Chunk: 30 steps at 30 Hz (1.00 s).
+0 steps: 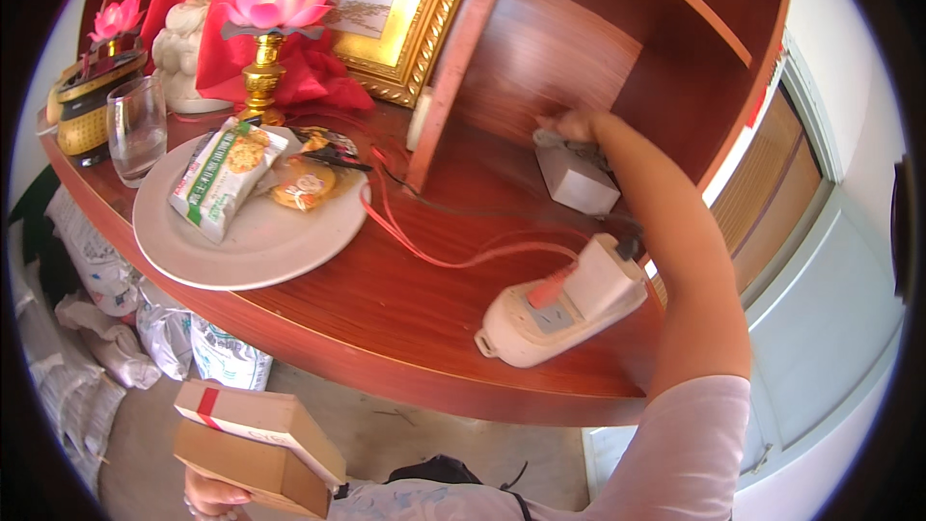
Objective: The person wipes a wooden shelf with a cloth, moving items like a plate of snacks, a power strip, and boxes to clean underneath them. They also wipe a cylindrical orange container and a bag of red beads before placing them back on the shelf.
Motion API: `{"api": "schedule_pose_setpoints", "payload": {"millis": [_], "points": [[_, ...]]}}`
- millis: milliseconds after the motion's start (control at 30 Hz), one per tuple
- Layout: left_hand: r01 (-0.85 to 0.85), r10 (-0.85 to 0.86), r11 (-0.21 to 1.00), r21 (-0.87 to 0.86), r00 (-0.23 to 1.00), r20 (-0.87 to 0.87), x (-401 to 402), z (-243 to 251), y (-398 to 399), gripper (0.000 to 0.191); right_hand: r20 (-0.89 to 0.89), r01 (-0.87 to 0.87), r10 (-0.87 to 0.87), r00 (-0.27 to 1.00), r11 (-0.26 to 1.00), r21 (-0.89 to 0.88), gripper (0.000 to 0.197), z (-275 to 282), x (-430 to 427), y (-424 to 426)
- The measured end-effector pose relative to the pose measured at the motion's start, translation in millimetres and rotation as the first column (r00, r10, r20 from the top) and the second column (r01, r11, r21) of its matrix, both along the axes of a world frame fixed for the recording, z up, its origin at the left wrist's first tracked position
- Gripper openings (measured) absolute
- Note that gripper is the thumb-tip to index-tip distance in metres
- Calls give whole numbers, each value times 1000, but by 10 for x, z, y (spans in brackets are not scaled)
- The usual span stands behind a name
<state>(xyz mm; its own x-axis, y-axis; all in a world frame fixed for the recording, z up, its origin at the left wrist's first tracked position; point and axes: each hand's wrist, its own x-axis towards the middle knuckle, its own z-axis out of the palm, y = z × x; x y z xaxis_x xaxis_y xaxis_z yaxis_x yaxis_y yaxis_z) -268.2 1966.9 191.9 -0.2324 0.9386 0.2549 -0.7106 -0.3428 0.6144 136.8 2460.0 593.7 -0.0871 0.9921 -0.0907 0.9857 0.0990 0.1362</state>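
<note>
Two small cardboard boxes are stacked in my left hand [213, 496], held in front of the shelf unit's edge: a whitish box with a red stripe [253, 409] on top and a brown box [249, 467] beneath. My right hand [575, 124] reaches into the wooden compartment and touches a greyish cloth-like or cable-like item [551, 137] behind a small white box [579, 181]. Blur hides whether its fingers grip that item. Nearer to me, a white power strip [532, 325] holds a red plug [551, 289] and a white adapter [604, 275].
A white plate [311, 260] with wrapped snacks stands left, beside a glass [137, 134], a lotus lamp [264, 79] and a gold picture frame [434, 7]. Red cords [434, 260] cross the wooden surface [405, 318]. Plastic sacks [228, 354] lie on the floor below.
</note>
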Motion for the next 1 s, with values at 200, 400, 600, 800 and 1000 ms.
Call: {"api": "schedule_pose_setpoints", "payload": {"millis": [200,400,600,800,1000], "points": [[-41,41,993,-114,999,-4,135,-36,54,66,43,-37,40,998,998,-57,90,93,-42,-421],[-23,16,978,-207,999,-37,18,-92,178,74,-175,-128,61,983,904,-407,108,293,-153,-1336],[59,-61,979,-196,998,-3,-122,-301,351,72,18,-444,446,895,894,-64,71,50,248,-1649],[179,-188,968,-178,982,-35,-355,-825,426,61,-350,-317,509,787,819,477,51,227,66,-1665],[101,-133,943,-318,988,-79,-254,-634,427,64,-663,-298,248,706,954,40,86,298,-531,-1593]]}}
